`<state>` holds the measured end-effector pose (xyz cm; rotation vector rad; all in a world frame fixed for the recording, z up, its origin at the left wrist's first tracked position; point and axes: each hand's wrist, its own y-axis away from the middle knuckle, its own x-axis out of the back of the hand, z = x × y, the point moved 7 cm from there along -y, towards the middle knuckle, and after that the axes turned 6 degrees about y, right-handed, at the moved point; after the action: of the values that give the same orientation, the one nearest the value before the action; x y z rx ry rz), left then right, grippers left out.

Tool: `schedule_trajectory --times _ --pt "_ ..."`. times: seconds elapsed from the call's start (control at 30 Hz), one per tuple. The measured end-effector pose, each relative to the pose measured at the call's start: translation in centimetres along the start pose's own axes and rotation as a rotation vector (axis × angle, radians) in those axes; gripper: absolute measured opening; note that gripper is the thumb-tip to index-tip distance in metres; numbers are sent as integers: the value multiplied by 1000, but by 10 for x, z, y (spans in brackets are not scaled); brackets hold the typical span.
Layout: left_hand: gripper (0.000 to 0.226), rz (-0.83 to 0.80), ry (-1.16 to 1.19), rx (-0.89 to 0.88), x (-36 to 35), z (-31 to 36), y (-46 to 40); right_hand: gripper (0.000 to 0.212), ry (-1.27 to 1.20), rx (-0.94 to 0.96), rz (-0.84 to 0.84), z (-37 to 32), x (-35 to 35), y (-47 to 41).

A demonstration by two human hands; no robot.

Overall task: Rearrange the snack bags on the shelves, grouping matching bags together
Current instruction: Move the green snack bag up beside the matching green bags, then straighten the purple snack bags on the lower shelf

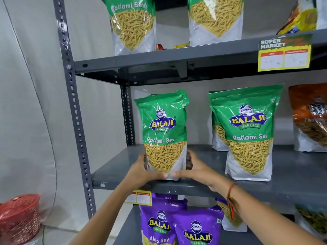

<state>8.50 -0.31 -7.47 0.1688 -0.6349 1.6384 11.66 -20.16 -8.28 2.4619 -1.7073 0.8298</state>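
A green Ratlami Sev bag [163, 128] stands upright at the left front of the middle shelf [203, 188]. My left hand [141, 169] grips its lower left side and my right hand [196, 167] grips its lower right side, thumbs across the bottom. To the right stand two more green Ratlami Sev bags [247, 131], one behind the other. An orange bag [309, 117] stands at the far right. Two green Ratlami Sev bags [132, 23] stand on the top shelf. Purple Aloo Sev bags [177, 225] sit on the lower shelf.
The grey metal rack's upright post [74, 110] runs down the left side. A yellow price tag [284, 53] hangs on the top shelf's edge. A red perforated basket [19, 218] sits on the floor at the lower left. A yellow-orange bag [299, 16] lies top right.
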Motion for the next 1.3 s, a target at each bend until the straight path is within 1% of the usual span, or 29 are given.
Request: schedule_trajectory --times 0.07,0.13,0.3,0.47,0.67,0.73,0.8,0.87,0.9,0.93,0.97,1.07,1.13,1.2,1.23,1.3 --pt "93 13 0 -9 1 -2 -2 91 30 15 25 0 0 -3" --pt "95 19 -12 -15 4 -3 -4 87 49 25 46 -1 -1 -7" --pt "97 35 -35 18 13 -11 -11 94 53 15 47 3 -9 -21" --pt "98 61 -27 48 28 -24 -20 88 8 42 15 -1 -24 -39" --pt "110 74 -55 68 33 -29 -25 87 -18 47 -19 -1 -28 -46" --pt "109 67 -55 61 31 -31 -25 92 -22 38 -18 0 -29 -44" --pt "105 69 -45 48 29 -31 -22 102 -36 20 15 2 -26 -42" --pt "109 107 -26 23 30 -29 -14 113 -43 13 50 2 -22 -36" --pt "113 148 -18 2 32 -26 -9 115 -45 22 72 1 -20 -31" --pt "115 205 -6 -26 35 -21 -3 112 -44 36 103 -2 -16 -24" --pt "112 271 21 -65 37 -15 5 104 -47 48 138 -6 -12 -14" --pt "85 457 156 -229 35 9 41 70 -135 111 231 -26 5 22" --pt "64 539 218 -301 24 18 71 53 -195 171 230 -39 15 50" --pt "48 563 272 -290 4 8 94 38 -192 174 135 -39 15 78" --pt "43 551 292 -265 -8 -2 103 33 -180 155 64 -32 12 91" --pt "41 488 288 -191 -39 -26 117 28 -145 91 -83 -6 2 117"
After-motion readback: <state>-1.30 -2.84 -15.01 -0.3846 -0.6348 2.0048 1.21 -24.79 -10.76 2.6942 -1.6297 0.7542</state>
